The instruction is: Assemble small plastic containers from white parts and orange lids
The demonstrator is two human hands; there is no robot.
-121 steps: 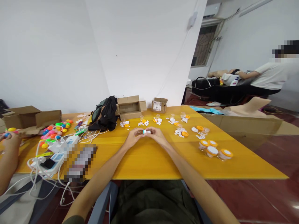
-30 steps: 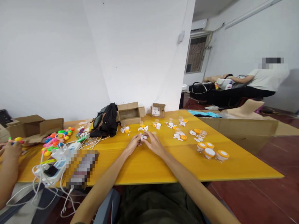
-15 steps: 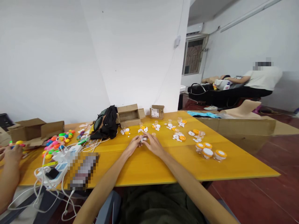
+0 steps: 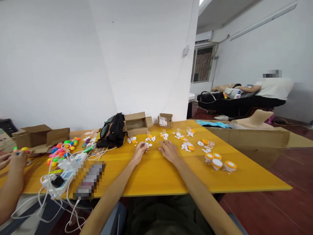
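My left hand [image 4: 140, 151] rests on the yellow table [image 4: 156, 174] with its fingers curled round a small white piece [image 4: 147, 144] at the fingertips. My right hand [image 4: 168, 150] lies a little to the right, palm down, fingers stretched toward the scattered white and orange lids [image 4: 186, 146]. Nothing shows in the right hand. Three closed clear jars with orange lids [image 4: 218, 162] stand to the right of that hand.
A black bag [image 4: 112, 130] and open cardboard boxes [image 4: 137, 123] sit at the table's far edge. Colourful balls [image 4: 62, 147], power strips with white cables [image 4: 61, 169] and another person's arm [image 4: 11, 182] fill the left side. Someone in white sits at the far right [image 4: 271, 89].
My hands, joined over the small white piece before, have come apart: the right hand has moved to the right and opened flat, the left keeps the piece. The view has tilted up slightly.
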